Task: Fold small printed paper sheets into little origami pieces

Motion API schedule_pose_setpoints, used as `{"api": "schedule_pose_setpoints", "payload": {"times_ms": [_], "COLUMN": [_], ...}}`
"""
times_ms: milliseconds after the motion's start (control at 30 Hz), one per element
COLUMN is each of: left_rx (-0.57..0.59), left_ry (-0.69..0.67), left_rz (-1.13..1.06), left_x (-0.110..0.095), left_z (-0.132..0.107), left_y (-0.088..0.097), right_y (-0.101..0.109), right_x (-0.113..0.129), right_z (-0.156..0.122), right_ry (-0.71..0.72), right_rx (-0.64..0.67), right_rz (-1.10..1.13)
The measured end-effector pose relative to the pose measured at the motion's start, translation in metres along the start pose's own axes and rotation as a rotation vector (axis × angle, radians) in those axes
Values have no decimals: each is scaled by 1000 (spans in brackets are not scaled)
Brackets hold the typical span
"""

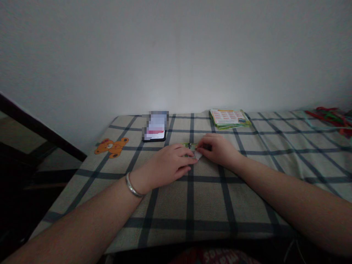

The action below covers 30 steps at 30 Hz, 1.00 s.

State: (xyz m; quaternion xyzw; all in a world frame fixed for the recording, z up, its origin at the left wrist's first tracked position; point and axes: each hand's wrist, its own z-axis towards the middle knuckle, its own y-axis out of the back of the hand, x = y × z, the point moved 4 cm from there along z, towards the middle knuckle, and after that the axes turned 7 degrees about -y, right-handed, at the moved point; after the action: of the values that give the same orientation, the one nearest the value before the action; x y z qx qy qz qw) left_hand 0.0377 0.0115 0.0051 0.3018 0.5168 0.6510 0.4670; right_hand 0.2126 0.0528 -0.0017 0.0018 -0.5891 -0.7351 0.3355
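Note:
A small piece of printed paper (pixel 192 147), green with a pale underside showing at its right corner, lies on the checked cloth in front of me. My left hand (pixel 170 164), with a silver bangle at the wrist, rests over the paper's left part, its fingers stretched out and lying on it. The thumb and fingers of my right hand (pixel 217 149) are closed on the right corner, which looks turned over. Both hands hide much of the sheet, so its full shape cannot be made out.
A lit phone (pixel 156 126) lies behind my left hand. Farther right is a stack of printed leaflets (pixel 229 118) near the wall. Red and green strips (pixel 331 119) lie at the far right. An orange bear patch (pixel 112 147) is on the checked cloth (pixel 170 220).

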Motion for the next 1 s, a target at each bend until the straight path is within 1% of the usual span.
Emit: {"api": "schedule_pose_setpoints", "payload": {"times_ms": [133, 200, 233, 333, 400, 567, 667, 833, 1000], "left_rx": [1, -3, -1, 15, 21, 11, 7, 13, 32], "left_ry": [-16, -15, -14, -26, -34, -36, -27, -26, -9], "left_rz": [22, 30, 32, 28, 29, 48, 55, 30, 36], "left_x": [-2, -4, -4, -5, -5, -3, -2, -3, -4], "left_z": [0, 1, 1, 2, 2, -1, -1, -1, 0], "left_y": [0, 1, 1, 2, 3, 3, 4, 5, 4], "right_y": [0, 4, 6, 14, 17, 17, 14, 10, 8], "right_x": [-3, -4, -4, -1, -1, -3, -3, -7, -8], "right_z": [0, -1, -2, -7, -9, -9, -8, -6, -5], "right_ry": [-26, -8, 22, 184, 237, 330, 349, 336, 330], "right_rx": [11, 31, 50, 131, 166, 125, 103, 84, 91], "right_rz": [36, 52, 48, 18, 22, 5, 9, 39, 60]}}
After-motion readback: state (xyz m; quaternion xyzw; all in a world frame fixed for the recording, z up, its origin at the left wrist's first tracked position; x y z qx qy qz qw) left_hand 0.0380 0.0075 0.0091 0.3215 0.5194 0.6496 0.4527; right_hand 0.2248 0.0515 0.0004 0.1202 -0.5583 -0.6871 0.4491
